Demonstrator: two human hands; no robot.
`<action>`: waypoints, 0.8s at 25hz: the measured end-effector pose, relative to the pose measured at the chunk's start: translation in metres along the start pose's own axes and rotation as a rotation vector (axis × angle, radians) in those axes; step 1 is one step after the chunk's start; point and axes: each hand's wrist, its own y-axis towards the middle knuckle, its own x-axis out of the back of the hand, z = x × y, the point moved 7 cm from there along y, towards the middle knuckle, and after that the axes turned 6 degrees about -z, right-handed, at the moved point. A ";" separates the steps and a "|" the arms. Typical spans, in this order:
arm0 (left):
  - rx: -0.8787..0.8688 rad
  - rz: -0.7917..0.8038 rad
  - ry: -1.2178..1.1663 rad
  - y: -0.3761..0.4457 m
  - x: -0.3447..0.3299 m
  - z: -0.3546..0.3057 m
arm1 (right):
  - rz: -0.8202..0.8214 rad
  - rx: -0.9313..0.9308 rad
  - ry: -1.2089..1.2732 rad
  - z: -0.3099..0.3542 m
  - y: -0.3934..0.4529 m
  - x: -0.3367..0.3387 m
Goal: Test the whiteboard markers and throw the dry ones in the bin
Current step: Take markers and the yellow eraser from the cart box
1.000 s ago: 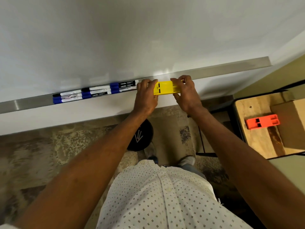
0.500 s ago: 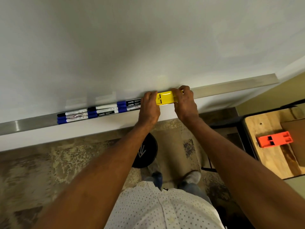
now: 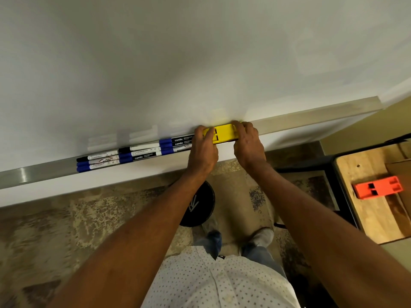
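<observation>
We face the whiteboard point(image 3: 178, 52), its metal tray point(image 3: 311, 117) holding the markers point(image 3: 138, 153) in a row just left of our hands. Our left hand point(image 3: 203, 150) and right hand point(image 3: 248, 144) each grip an end of a yellow block point(image 3: 224, 134) resting on the tray, fingers curled over it. A black bin point(image 3: 200, 205) stands on the floor below.
</observation>
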 end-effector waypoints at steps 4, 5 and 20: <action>-0.020 0.034 0.012 0.001 -0.003 0.000 | 0.034 0.026 0.004 0.002 0.002 -0.003; -0.022 0.042 0.014 0.001 -0.003 0.000 | 0.039 0.031 0.002 0.002 0.003 -0.002; -0.164 -0.021 0.175 -0.009 -0.002 -0.031 | -0.009 0.048 0.028 -0.027 -0.018 0.018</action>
